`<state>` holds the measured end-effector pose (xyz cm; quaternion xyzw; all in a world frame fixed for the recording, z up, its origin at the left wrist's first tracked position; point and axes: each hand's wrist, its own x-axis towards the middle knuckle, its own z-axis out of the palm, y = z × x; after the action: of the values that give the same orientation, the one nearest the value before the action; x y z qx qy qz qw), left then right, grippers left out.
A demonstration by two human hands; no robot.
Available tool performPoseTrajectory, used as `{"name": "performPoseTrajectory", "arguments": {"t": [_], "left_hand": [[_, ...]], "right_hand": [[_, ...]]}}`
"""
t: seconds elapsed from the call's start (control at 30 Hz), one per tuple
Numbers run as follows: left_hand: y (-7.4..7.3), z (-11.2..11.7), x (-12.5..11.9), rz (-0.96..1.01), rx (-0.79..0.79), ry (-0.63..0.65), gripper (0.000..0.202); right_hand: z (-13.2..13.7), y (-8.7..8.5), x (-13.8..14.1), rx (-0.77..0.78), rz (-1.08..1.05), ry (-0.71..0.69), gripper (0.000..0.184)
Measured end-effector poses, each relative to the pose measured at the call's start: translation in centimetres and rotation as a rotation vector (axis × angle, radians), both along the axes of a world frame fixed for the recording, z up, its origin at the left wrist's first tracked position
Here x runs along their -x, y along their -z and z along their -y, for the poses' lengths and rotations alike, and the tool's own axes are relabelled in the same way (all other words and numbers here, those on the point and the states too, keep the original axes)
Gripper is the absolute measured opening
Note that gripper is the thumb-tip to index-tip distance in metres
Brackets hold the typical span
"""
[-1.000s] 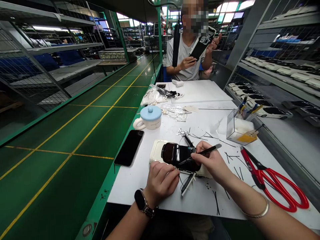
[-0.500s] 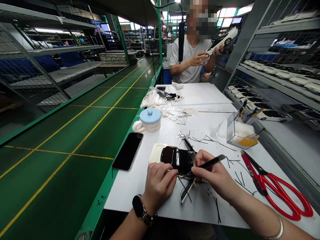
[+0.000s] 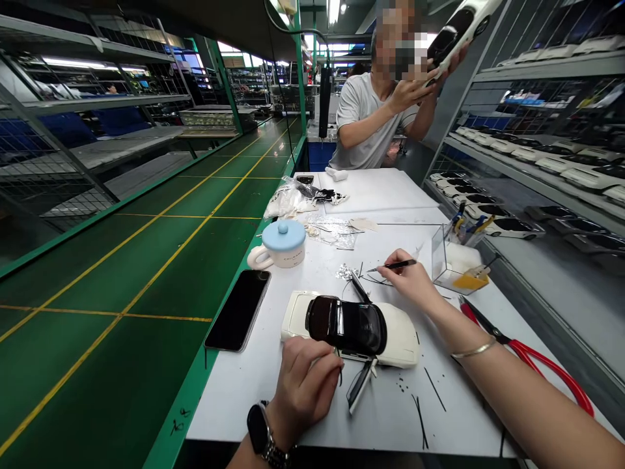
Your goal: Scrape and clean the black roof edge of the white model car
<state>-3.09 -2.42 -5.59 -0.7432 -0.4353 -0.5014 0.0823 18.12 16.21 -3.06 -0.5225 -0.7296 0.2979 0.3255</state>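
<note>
A white model car (image 3: 401, 331) with a black roof lies on the table, its far door (image 3: 360, 288) and near door (image 3: 360, 389) swung outward. My left hand (image 3: 307, 378) rests by the near side of the car, fingers pinched on a thin black strip (image 3: 340, 372). Beyond the car, my right hand (image 3: 411, 281) grips black tweezers (image 3: 401, 264). Their tips point left, close to some black strips (image 3: 378, 279) and a patch of small silvery bits (image 3: 346, 271) on the tabletop.
Red-handled scissors (image 3: 532, 358) lie at the right, near a clear box (image 3: 454, 260) of tools. A phone (image 3: 239, 309) and a blue-lidded mug (image 3: 283, 244) stand left. Across the table, a person (image 3: 366, 117) holds another model car (image 3: 461, 32). Racks (image 3: 537, 156) of cars flank the right.
My right hand has moved away from the car's near side to beyond it, carrying the tweezers. My left hand stays beside the car. The person opposite has raised the other model car.
</note>
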Motion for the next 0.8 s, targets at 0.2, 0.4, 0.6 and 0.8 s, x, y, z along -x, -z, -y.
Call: {"name": "performPoseTrajectory", "arguments": {"t": [0.2, 0.4, 0.6, 0.8], "left_hand": [[0.0, 0.1, 0.2, 0.015, -0.011, -0.004, 0.020], [0.0, 0.1, 0.1, 0.026, -0.010, 0.021, 0.020], [-0.1, 0.0, 0.1, 0.023, -0.014, 0.013, 0.021], [0.1, 0.0, 0.1, 0.018, -0.019, -0.007, 0.021]], "right_hand": [[-0.8, 0.3, 1.0, -0.012, 0.087, -0.111, 0.021], [-2.1, 0.5, 1.1, 0.048, 0.085, -0.068, 0.022], [-2.4, 0.2, 1.3, 0.078, 0.087, -0.049, 0.023], [-2.2, 0.3, 1.6, 0.055, 0.096, -0.047, 0.022]]}}
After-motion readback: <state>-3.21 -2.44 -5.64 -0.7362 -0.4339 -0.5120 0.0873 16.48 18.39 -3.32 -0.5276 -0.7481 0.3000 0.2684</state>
